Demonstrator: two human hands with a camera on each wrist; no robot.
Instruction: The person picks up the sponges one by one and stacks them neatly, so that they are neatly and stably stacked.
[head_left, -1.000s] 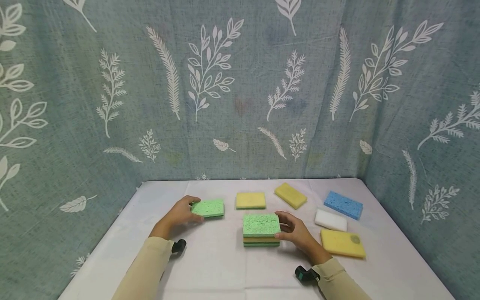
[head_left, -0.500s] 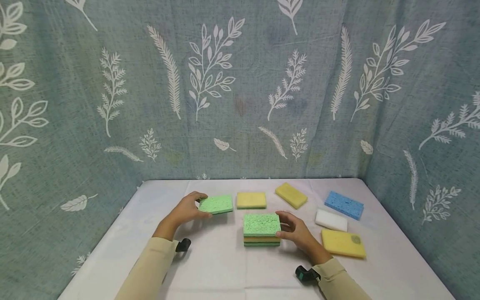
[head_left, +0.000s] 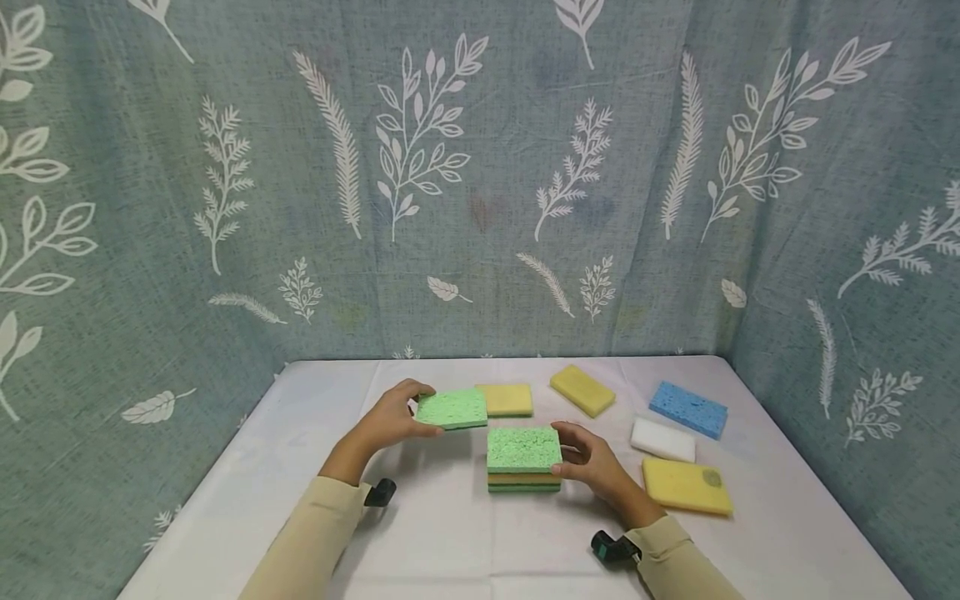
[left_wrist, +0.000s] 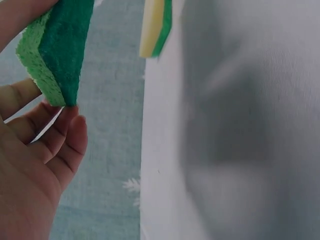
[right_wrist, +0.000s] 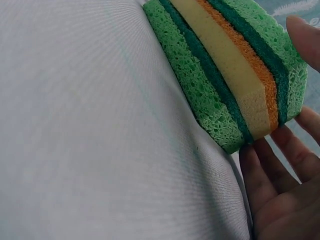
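Observation:
My left hand [head_left: 392, 422] pinches a light green sponge [head_left: 452, 408] by its left end, thumb in front and fingers behind. The left wrist view shows the dark green scouring side [left_wrist: 67, 47] underneath, with the sponge raised above the white tablecloth. Right of it and nearer stands a stack of sponges [head_left: 523, 450] on the cloth. My right hand [head_left: 597, 465] holds that stack at its right end, fingers curled behind and thumb at the front. In the right wrist view, the stack's layers [right_wrist: 227, 65] run green, dark green, pale yellow, orange, dark green and green.
Behind the raised sponge lies a yellow sponge with a green underside [head_left: 510, 400], partly covered in the head view. Further right lie a yellow sponge [head_left: 582, 391], a blue sponge [head_left: 687, 409], a white sponge [head_left: 663, 440] and a larger yellow sponge with a dark spot [head_left: 685, 486].
My left hand has lifted the green sponge and carried it rightward, so it now overlaps the yellow-and-green one behind. The right hand and the stack stay in place.

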